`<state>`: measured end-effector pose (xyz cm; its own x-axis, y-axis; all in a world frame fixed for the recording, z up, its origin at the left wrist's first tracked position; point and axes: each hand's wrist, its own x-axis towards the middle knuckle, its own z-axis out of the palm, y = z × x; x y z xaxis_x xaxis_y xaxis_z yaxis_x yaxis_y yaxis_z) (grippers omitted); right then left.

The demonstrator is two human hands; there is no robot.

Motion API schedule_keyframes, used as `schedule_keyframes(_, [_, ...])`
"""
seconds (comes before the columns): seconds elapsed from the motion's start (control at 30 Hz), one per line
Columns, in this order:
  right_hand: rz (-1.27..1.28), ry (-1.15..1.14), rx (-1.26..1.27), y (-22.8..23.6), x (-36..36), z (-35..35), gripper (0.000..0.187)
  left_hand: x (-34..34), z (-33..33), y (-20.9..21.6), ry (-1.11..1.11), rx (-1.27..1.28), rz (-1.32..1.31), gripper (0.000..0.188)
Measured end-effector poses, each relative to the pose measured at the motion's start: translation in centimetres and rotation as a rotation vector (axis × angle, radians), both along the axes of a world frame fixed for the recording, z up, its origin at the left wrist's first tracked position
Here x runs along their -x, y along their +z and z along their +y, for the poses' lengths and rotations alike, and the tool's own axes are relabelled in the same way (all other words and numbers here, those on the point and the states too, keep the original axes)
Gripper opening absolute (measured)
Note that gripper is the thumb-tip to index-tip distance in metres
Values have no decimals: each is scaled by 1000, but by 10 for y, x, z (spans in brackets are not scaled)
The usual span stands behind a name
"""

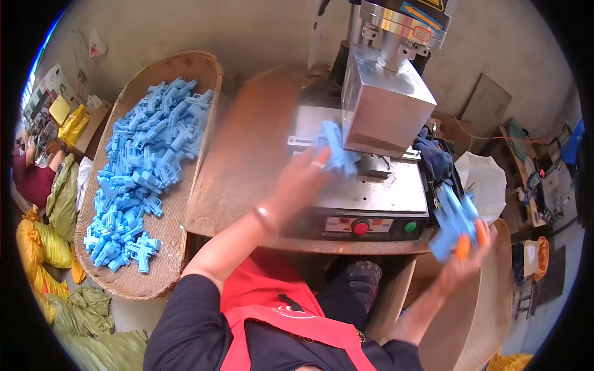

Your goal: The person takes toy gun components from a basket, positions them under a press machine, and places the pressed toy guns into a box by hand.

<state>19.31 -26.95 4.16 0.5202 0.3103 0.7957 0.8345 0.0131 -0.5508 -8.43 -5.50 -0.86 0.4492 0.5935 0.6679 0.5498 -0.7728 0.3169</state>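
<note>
My left hand (pixel 304 176) reaches over the press bed and grips a light-blue plastic toy pistol (pixel 335 146), held beside the press's block-shaped metal head (pixel 387 102). Under that head, a small dark metal fixture (pixel 375 165) sits on the silver bed plate (pixel 371 196). Off the machine's right side, my right hand (pixel 461 263) is closed on blue plastic toy pistol pieces (pixel 453 221); motion blurs them, and how many there are I cannot tell. Orange covers show on fingers of the right hand.
A long woven basket (pixel 213 68) heaped with blue toy pistols (pixel 148 148) stands left on the wooden table (pixel 216 198). Red (pixel 361 227) and green buttons (pixel 410 227) line the press's front. Another basket (pixel 495 278) is low right. Sacks (pixel 46 247) and a person (pixel 34 179) are far left.
</note>
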Motion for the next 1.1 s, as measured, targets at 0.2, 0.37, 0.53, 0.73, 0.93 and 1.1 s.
schedule_keyframes(0.2, [-21,-164,200,-40,-20,-91,27,-93,37,-7,90,9,85,14])
schedule_keyframes(0.37, [312,183,444,-110,-42,-24,38,-99,45,-16,121,88,196,33])
schedule_keyframes(0.53, [424,367,519,-185,-93,23,55,15,-24,-4,-122,126,427,78])
schedule_keyframes(0.73, [387,292,567,-223,-148,34,76,77,-33,-50,-277,105,166,60])
schedule_keyframes(0.93, [441,366,466,-219,-149,48,75,336,-21,-114,745,368,-156,12])
schedule_keyframes(1.1, [758,351,446,-192,-98,50,73,508,-127,-129,1381,1137,380,68])
